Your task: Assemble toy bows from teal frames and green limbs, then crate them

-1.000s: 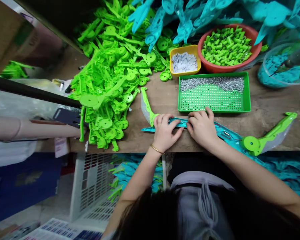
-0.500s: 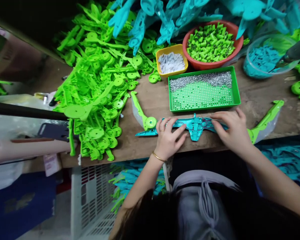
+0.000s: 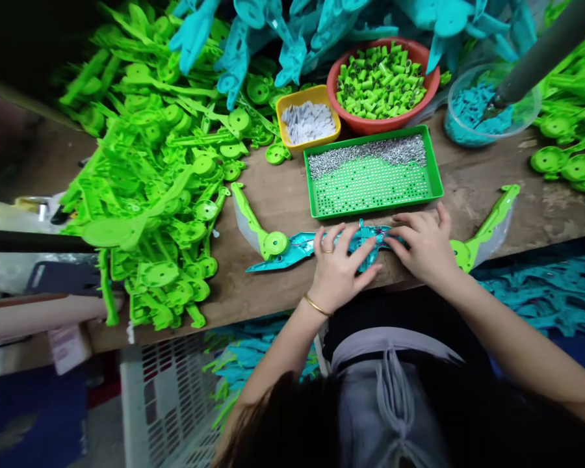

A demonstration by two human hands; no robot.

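A blue toy bow body [image 3: 296, 249] lies along the table's near edge with its hollow, ribbed side up. Green curved limbs with round hubs sit at both ends, the left limb [image 3: 275, 244] and the right limb [image 3: 485, 234]. My left hand [image 3: 338, 263] rests over the body just left of its middle, fingers spread and thumb apart. At the right of the middle, my right hand [image 3: 422, 247] bends thumb and fingertips together over the body, where a thin dark string runs. Its fingers hide part of the string and body.
Ahead are a green tray [image 3: 374, 209] of small metal screws, a yellow tub [image 3: 283, 104] of grey pieces, a red bowl [image 3: 383, 125] of green tubes, and a clear tub [image 3: 468, 140] of blue parts. Green parts [image 3: 160, 156] heap leftward; a dark tool [image 3: 531, 65] hangs right.
Both hands have shifted along the bow body toward its middle, the left hand more than the right. The whole scene sits further left because the head view has turned.
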